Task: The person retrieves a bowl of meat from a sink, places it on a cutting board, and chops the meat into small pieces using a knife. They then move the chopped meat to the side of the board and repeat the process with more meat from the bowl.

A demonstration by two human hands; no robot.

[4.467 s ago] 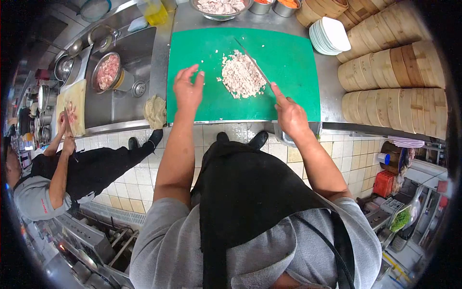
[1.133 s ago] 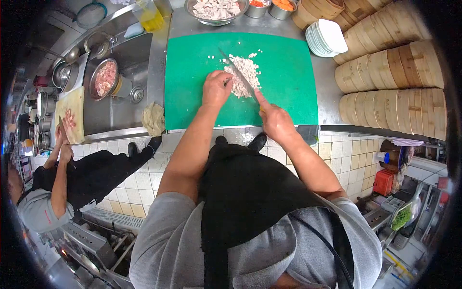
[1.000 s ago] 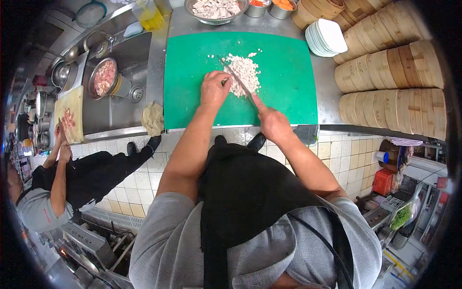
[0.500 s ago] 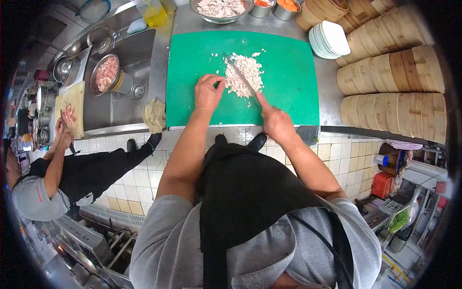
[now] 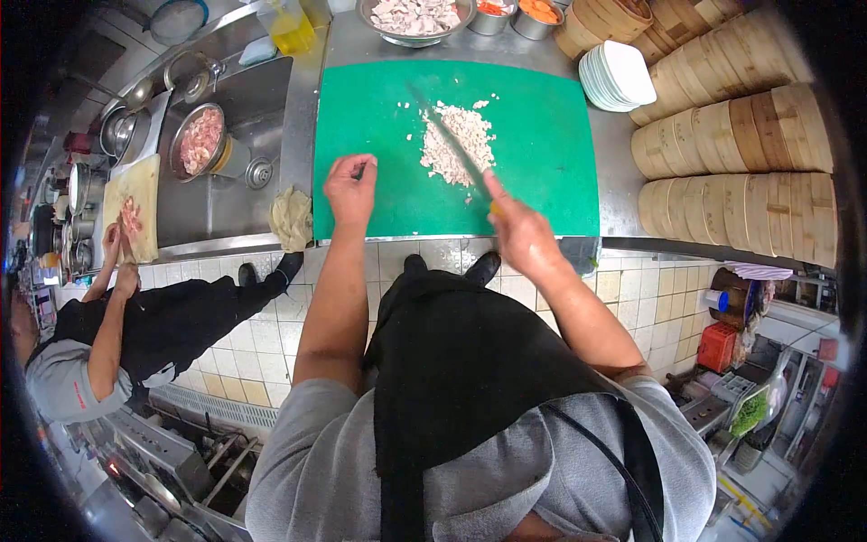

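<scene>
My right hand (image 5: 526,237) grips a kitchen knife (image 5: 456,140), its blade slanting up and left above a heap of finely chopped pale meat (image 5: 470,131). Motion smears the blade towards its tip. The heap lies in the middle of a green cutting board (image 5: 551,154), with small bits scattered round it. To the left of the heap, apart from it, my left hand (image 5: 349,191) is over the board with fingers curled in and thumb close to them. Nothing shows in that hand.
Behind the board stand a bowl of sliced pale meat (image 5: 415,16) and a tin of orange slices (image 5: 539,13). Stacked white plates (image 5: 623,77) and bamboo steamers (image 5: 736,203) line the right. A sink (image 5: 239,194) lies left, where another person (image 5: 99,361) cuts meat.
My left hand has moved left, away from the chopped meat. The knife has lifted, its tip now farther up and left. The other person's hands have shifted slightly at their board.
</scene>
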